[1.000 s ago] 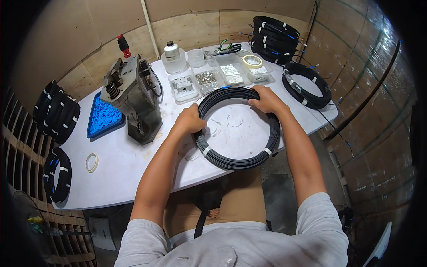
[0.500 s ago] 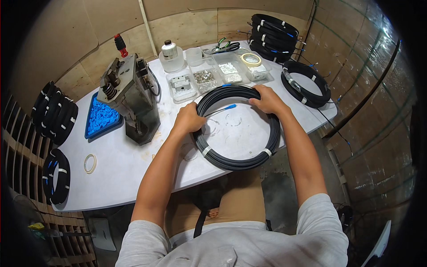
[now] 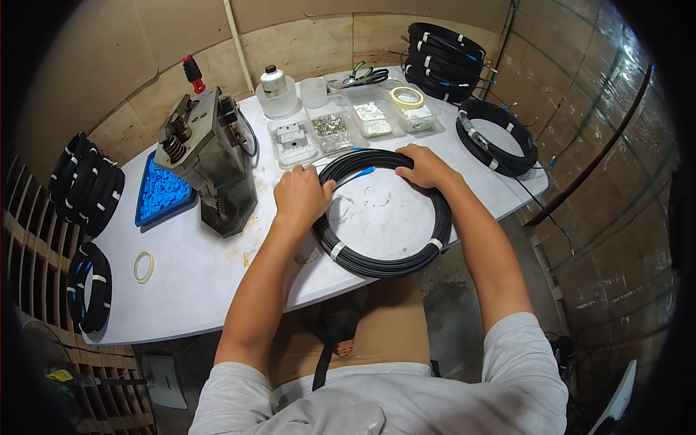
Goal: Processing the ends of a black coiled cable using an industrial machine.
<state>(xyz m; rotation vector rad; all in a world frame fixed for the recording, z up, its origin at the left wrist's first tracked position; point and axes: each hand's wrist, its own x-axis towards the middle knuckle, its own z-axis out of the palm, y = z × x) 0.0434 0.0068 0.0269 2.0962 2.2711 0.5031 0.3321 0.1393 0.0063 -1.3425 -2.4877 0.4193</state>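
A coil of black cable [image 3: 384, 270] lies near the table's front edge, bound with white tape bands. A blue-tipped connector end [image 3: 365, 172] sticks into the ring at its upper left. My right hand [image 3: 426, 168] grips the coil's far right part, thumb on the inner side. At the coil's left edge, my left hand [image 3: 301, 197] is closed, its thumb against the cable and its fingers curled on the outer side. A thin strand runs from beside these fingers toward another blue piece on the coil's far rim. My left palm hides what its fingers hold.
A metal press [image 3: 210, 159] stands left, beside a blue tray [image 3: 161, 214] of blue pieces. Clear bins [image 3: 333, 134] of small parts, a white bottle [image 3: 273, 83] and pliers [image 3: 359, 74] are behind. Cable coils [image 3: 444, 65] are stacked back right; a tape roll [image 3: 144, 267] lies left.
My left hand has shifted outward to the left, its fingers curling higher beside the coil. The coil and my right hand have moved slightly left.
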